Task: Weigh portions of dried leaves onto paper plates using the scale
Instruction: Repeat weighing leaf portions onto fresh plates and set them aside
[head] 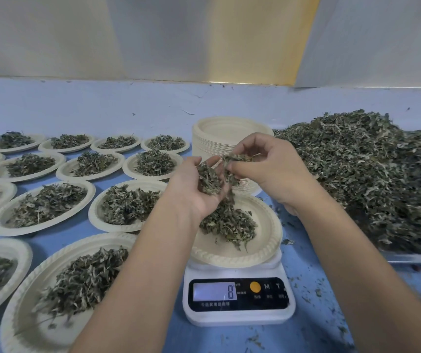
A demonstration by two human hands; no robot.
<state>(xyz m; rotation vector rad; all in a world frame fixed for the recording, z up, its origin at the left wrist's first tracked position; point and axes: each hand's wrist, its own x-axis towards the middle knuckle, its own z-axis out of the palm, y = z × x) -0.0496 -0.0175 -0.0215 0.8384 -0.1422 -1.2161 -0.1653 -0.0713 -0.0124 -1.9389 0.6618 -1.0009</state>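
Note:
A white digital scale [238,299] stands on the blue table, its display reading 8. On it sits a paper plate [265,240] with a small heap of dried leaves [229,225]. Above the plate, my left hand [191,192] lies palm up, cupping a handful of leaves [208,180]. My right hand [262,169] hovers just to the right of it and pinches a tuft of leaves [237,159] between thumb and fingertips. Some leaves hang between the two hands over the plate.
Several filled paper plates [48,207] cover the table to the left in rows. A stack of empty plates [219,133] stands behind my hands. A big pile of dried leaves [372,174] lies on a tray at the right. Crumbs dot the table near the scale.

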